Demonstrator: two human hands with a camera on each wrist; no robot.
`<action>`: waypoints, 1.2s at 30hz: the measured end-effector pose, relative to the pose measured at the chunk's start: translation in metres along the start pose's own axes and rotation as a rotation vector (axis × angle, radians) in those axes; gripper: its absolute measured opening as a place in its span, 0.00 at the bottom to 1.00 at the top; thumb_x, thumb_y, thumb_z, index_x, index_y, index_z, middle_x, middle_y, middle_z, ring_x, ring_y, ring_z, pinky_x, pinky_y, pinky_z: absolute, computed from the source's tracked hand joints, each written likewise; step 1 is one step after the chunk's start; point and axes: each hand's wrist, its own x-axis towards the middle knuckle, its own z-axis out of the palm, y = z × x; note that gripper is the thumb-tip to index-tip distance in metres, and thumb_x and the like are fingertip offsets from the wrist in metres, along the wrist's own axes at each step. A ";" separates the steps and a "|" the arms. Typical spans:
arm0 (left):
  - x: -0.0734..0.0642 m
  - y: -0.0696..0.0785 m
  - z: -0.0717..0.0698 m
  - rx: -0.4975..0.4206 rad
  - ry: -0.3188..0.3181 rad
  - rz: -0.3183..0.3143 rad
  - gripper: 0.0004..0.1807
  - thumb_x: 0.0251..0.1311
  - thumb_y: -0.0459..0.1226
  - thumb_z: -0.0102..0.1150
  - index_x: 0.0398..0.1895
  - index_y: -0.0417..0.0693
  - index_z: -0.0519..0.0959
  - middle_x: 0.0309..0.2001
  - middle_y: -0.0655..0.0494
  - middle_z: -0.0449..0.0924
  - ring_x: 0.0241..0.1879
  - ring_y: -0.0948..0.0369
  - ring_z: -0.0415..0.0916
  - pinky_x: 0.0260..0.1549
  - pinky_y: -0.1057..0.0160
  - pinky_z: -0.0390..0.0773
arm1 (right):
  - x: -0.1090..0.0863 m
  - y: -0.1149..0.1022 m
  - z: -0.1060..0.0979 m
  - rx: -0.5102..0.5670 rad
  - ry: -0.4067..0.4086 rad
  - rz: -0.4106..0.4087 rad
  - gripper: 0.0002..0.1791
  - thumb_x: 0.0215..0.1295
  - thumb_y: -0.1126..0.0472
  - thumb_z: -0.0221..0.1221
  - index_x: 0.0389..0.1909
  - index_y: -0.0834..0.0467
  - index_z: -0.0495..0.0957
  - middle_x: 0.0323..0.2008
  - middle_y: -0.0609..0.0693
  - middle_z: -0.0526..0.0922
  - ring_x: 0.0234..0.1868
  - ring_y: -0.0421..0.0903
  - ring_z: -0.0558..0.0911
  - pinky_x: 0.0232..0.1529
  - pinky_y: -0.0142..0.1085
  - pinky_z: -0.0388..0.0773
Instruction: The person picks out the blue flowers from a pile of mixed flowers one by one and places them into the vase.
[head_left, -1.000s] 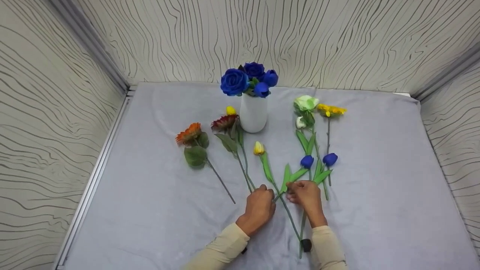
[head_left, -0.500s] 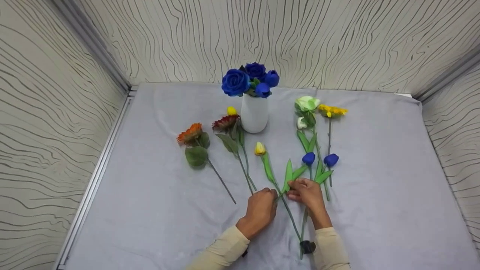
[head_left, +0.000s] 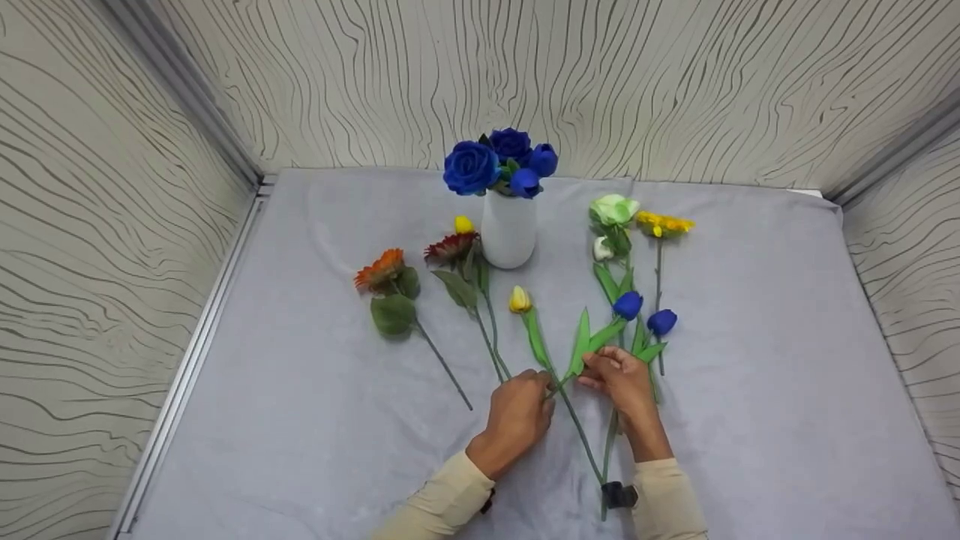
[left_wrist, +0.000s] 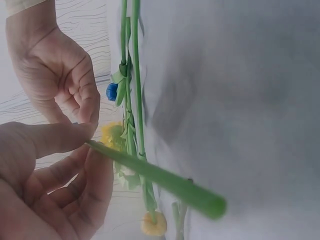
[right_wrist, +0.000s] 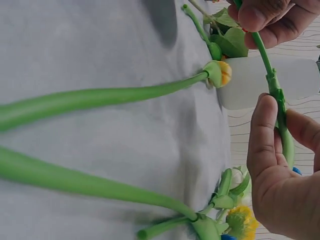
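Observation:
Both hands hold an artificial blue tulip (head_left: 628, 305) by its stem, raised at a slant. My left hand (head_left: 517, 412) pinches the stem (left_wrist: 165, 182) low down, between thumb and fingers, and its cut end sticks out toward the left wrist camera. Higher up, at the base of the green leaves (head_left: 581, 341), the thumb and fingers of my right hand (head_left: 622, 382) hold it. Beneath the hands a yellow tulip (head_left: 520, 299) and a second blue tulip (head_left: 662, 322) lie on the cloth, their stems running together near the front.
A white vase (head_left: 508, 232) with blue roses (head_left: 471, 167) and blue tulips stands at the back. Left lie an orange flower (head_left: 381, 270) and a dark red one (head_left: 451, 246) beside a yellow bud (head_left: 463, 224). White roses (head_left: 613, 210) and a yellow flower (head_left: 664, 223) lie back right.
The held blue tulip's head has moved up and to the right, its leaves shifting with it. My right hand has moved slightly the same way; the left stays nearly in place.

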 end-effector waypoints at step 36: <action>0.041 -0.034 -0.050 -0.222 0.206 -0.102 0.09 0.57 0.42 0.67 0.36 0.47 0.83 0.32 0.55 0.81 0.31 0.61 0.77 0.29 0.62 0.76 | -0.001 -0.072 -0.017 0.131 0.114 -0.308 0.10 0.65 0.71 0.58 0.43 0.73 0.74 0.29 0.55 0.84 0.31 0.46 0.85 0.37 0.38 0.82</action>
